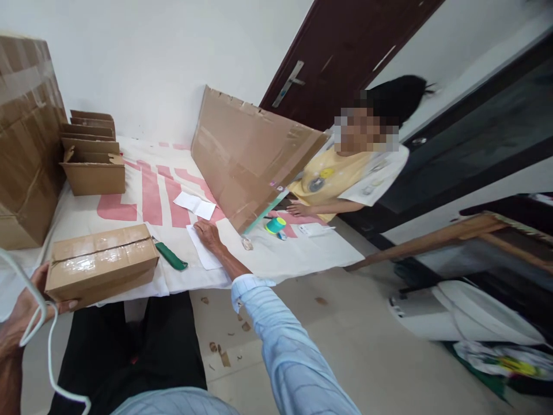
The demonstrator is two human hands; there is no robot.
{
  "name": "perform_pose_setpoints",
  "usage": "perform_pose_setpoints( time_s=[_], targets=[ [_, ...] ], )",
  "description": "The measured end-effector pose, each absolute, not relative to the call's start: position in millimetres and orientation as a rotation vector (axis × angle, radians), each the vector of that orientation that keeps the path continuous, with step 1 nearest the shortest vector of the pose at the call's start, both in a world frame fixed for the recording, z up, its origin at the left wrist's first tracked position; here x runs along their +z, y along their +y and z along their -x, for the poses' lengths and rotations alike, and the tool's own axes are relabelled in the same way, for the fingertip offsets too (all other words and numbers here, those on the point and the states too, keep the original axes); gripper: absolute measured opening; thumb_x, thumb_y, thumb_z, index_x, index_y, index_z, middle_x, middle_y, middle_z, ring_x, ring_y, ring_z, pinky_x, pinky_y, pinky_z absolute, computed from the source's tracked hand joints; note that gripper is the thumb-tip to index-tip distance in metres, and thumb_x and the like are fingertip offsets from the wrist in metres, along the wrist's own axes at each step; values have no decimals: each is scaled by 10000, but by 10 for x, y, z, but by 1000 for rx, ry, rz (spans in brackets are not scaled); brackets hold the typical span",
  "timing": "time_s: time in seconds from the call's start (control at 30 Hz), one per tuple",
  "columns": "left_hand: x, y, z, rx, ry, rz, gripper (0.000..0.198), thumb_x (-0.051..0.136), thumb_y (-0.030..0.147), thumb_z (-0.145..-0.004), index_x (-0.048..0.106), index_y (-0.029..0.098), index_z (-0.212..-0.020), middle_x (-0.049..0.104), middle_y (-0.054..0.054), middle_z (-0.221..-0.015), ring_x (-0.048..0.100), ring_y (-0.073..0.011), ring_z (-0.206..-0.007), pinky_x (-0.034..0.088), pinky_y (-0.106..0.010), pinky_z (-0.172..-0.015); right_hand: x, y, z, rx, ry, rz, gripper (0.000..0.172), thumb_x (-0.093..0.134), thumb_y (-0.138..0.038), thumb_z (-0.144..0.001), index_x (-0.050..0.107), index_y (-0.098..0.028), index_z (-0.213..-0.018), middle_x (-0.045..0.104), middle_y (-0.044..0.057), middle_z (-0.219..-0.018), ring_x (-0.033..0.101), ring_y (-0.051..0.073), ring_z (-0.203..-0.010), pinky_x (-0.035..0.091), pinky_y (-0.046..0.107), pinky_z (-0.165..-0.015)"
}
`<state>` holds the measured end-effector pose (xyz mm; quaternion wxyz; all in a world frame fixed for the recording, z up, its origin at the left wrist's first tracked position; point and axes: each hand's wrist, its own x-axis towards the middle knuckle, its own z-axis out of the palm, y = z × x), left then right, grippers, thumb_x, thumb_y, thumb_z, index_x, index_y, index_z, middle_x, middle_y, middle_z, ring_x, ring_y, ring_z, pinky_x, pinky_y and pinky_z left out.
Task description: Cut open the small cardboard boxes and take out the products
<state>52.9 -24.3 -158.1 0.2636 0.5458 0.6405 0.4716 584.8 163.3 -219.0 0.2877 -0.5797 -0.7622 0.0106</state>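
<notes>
The left hand point(26, 305) grasps the taped box's point(103, 262) end, likely steadying it; the right hand point(208, 235) touches paper point(202, 252), whether pinching or pinning, one cannot tell.

Has a box point(103, 262) at the table's point(302, 262) near left edge, left end in the left hand point(23, 302) — with a cutter point(170, 256) just right of it. Rests the right hand point(208, 235) on a sheet point(201, 253) farther right (just before another sheet point(194, 205)). Has open boxes point(97, 177) at back left, beside a carton point(26, 144) — and a co-worker point(319, 178) beyond the cardboard panel point(254, 161).
</notes>
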Motion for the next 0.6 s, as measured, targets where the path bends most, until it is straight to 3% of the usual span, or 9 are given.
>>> perform_pose_setpoints(
  time_s=[0.2, 0.4, 0.6],
  targets=[
    [-1533, -340, -592, 1231, 1688, -1292, 1063, 996, 415, -352, 661, 349, -1359, 762, -93, -1290, 688, -487, -1283, 695, -552, -930, -2216, 1631, -5812, -44, -2120, 1535, 341, 452, -275, -1108, 740, -214, -934, 720, 80, -947, 621, 212, -946, 447, 293, -831],
    [-1469, -368, -578, 1066, 1771, -1247, 1261, 1022, 425, -312, 576, 297, -1484, 759, -43, -1242, 760, -383, -1082, 716, -425, -800, -2217, 1574, -5791, -89, -2166, 1551, 342, 472, -278, -1120, 752, -197, -941, 709, 87, -962, 600, 204, -939, 412, 293, -799],
    [-1431, -371, -595, 1090, 1732, -1328, 1118, 1039, 487, -284, 658, 378, -1330, 756, 5, -1275, 730, -380, -1186, 705, -421, -887, -2175, 1505, -5783, -77, -2231, 1555, 350, 476, -294, -1123, 771, -212, -955, 709, 86, -1002, 596, 205, -981, 420, 296, -830]
  ],
)
